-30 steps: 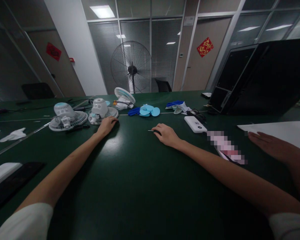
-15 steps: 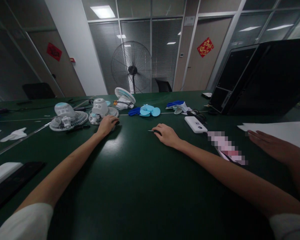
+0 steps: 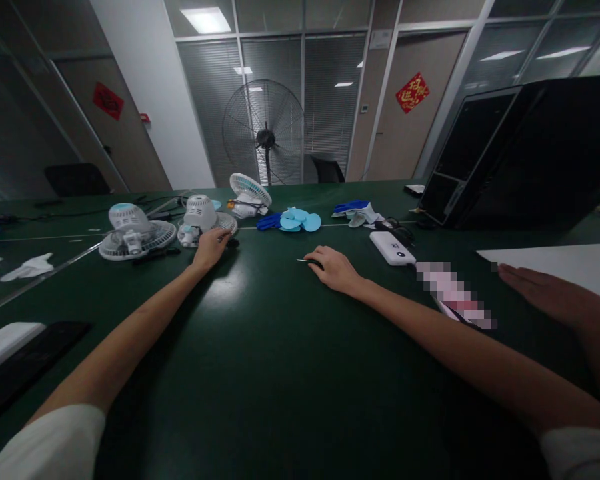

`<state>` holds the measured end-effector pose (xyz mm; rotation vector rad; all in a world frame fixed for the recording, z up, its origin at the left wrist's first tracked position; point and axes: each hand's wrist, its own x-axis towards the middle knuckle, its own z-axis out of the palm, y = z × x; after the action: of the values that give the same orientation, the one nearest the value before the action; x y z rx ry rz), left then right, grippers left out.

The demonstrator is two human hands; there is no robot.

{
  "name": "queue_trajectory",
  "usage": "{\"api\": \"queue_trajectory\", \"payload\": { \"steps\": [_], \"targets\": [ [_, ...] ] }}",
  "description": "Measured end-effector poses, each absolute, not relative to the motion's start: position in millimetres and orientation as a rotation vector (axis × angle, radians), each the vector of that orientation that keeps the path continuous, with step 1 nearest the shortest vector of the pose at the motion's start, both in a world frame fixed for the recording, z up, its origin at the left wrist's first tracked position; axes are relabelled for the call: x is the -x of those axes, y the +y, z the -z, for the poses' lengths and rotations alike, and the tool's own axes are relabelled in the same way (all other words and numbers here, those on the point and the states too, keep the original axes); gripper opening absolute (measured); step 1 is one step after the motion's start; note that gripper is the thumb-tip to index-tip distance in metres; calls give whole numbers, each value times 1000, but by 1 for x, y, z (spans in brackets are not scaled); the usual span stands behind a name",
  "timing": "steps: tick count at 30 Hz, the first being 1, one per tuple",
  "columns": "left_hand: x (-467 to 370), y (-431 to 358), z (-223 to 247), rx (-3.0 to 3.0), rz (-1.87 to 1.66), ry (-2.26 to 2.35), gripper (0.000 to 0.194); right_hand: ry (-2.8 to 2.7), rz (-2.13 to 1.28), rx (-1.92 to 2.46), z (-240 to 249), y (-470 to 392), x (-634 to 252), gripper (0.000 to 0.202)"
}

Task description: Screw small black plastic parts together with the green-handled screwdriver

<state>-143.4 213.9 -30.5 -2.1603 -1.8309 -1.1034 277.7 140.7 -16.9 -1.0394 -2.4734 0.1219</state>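
My right hand (image 3: 333, 268) is closed around a small screwdriver (image 3: 316, 263) with a dark handle, its thin metal shaft pointing left just above the table. My left hand (image 3: 211, 248) is at the front rim of a small white fan (image 3: 200, 212) lying face down, fingers stretched over its grille edge; whether they touch it is hard to see. Right beside those fingers lies a small dark object (image 3: 234, 244), too small to name. Another white fan (image 3: 130, 230) lies face down farther left. Light-blue fan blades (image 3: 300, 220) lie beyond my hands, against a blue glove (image 3: 269, 223).
A third small fan (image 3: 249, 197) leans at the back. To the right are gloves (image 3: 357, 212), a white power bank (image 3: 392, 249), a blurred pink item (image 3: 453, 293) and a large black case (image 3: 525, 160). Another person's hand (image 3: 535, 287) rests by white paper (image 3: 570, 263).
My left hand has shifted slightly left, off the small dark object, which now shows on the table beside it. My right hand keeps its place with the screwdriver.
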Motion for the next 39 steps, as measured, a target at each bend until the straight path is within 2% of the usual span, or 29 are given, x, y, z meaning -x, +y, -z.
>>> {"api": "queue_trajectory", "payload": {
  "steps": [13, 39],
  "targets": [
    [142, 223, 41, 1949, 1286, -2155, 32, -2463, -135, 1036, 18, 142, -278, 30],
    [142, 226, 39, 2001, 1335, -2327, 29, -2464, -117, 1034, 18, 143, -277, 29]
  ]
}}
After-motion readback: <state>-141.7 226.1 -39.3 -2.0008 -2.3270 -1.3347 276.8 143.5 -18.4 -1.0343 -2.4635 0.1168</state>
